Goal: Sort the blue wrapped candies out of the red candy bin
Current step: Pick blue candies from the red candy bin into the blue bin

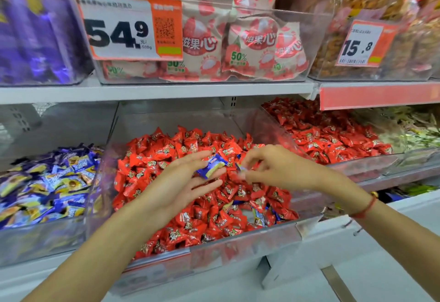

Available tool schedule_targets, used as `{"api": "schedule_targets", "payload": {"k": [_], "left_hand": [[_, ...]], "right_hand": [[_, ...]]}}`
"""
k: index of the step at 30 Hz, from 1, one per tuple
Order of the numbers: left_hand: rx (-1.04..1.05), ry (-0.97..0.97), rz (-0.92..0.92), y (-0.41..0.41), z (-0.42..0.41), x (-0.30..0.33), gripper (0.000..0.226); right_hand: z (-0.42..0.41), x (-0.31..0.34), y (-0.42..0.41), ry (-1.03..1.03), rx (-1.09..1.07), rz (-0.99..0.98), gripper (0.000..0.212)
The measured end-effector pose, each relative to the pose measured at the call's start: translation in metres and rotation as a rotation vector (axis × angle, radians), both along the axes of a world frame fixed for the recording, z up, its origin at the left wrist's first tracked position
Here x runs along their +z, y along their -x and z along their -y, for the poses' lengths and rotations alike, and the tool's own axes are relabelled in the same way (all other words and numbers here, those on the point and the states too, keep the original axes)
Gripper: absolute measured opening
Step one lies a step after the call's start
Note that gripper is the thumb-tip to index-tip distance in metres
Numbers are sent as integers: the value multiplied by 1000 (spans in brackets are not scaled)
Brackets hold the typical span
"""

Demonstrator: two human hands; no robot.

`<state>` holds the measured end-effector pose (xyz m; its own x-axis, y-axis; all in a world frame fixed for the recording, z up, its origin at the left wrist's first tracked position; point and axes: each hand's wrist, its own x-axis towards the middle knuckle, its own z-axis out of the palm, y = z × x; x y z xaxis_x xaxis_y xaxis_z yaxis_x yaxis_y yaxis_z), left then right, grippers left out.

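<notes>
A clear bin (240, 247) in the middle of the lower shelf is heaped with red wrapped candies (171, 159). My left hand (183, 182) hovers over the heap with its fingers stretched out, and a blue wrapped candy (210, 166) lies across them. My right hand (269, 168) is just to its right and pinches a second small blue candy (240, 167) at the fingertips. More blue wrapped candies (260, 216) lie among the red ones near the bin's front right.
A clear bin of blue and yellow candies (47, 182) stands to the left. Another bin of red candies (328, 135) sits to the right, with pale green packets (409, 132) beyond it. The upper shelf holds bagged sweets behind price tags (128, 25).
</notes>
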<state>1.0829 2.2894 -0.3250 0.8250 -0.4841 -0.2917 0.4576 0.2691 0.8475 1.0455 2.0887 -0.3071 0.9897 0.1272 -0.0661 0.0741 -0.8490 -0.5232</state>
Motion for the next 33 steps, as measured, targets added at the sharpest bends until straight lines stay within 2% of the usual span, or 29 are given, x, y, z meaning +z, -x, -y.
{"api": "schedule_targets", "payload": {"k": [2, 3, 5, 7, 10, 12, 17, 19, 22, 25, 27, 29, 30, 33], "left_hand": [[13, 123, -150, 5, 3, 5, 28], [20, 168, -196, 7, 5, 7, 32], [16, 230, -223, 12, 3, 9, 39], [16, 205, -147, 17, -3, 10, 38], [44, 92, 49, 29, -21, 13, 20], [100, 27, 168, 35, -36, 14, 24], [382, -121, 397, 35, -87, 24, 26], [489, -331, 602, 27, -117, 19, 23], [502, -680, 910, 12, -157, 8, 22], [402, -908, 982, 0, -173, -8, 29], [277, -987, 914, -6, -177, -17, 26], [227, -1062, 930, -8, -176, -23, 50], [252, -1069, 982, -8, -173, -24, 51], [360, -976, 1214, 4, -146, -5, 30]], "right_hand": [[-15, 5, 8, -411, -87, 97, 11], [-25, 4, 11, -454, -95, 184, 9], [-43, -2, 12, -339, -92, 380, 15], [-58, -5, 9, -277, -95, 488, 23], [-79, -8, -1, -376, -69, 448, 22], [-96, -8, -7, -465, 3, 404, 26], [-132, 2, -8, -631, 273, 282, 54], [-133, 1, -6, -557, 284, 290, 50], [-117, -5, -2, -402, 267, 312, 36], [-89, -10, 4, -298, 221, 302, 25], [-65, -12, 12, -194, 174, 315, 23], [-38, -14, 23, -82, 129, 340, 23], [-24, -15, 29, -21, 109, 368, 22], [12, -23, 49, 95, 10, 484, 15]]}}
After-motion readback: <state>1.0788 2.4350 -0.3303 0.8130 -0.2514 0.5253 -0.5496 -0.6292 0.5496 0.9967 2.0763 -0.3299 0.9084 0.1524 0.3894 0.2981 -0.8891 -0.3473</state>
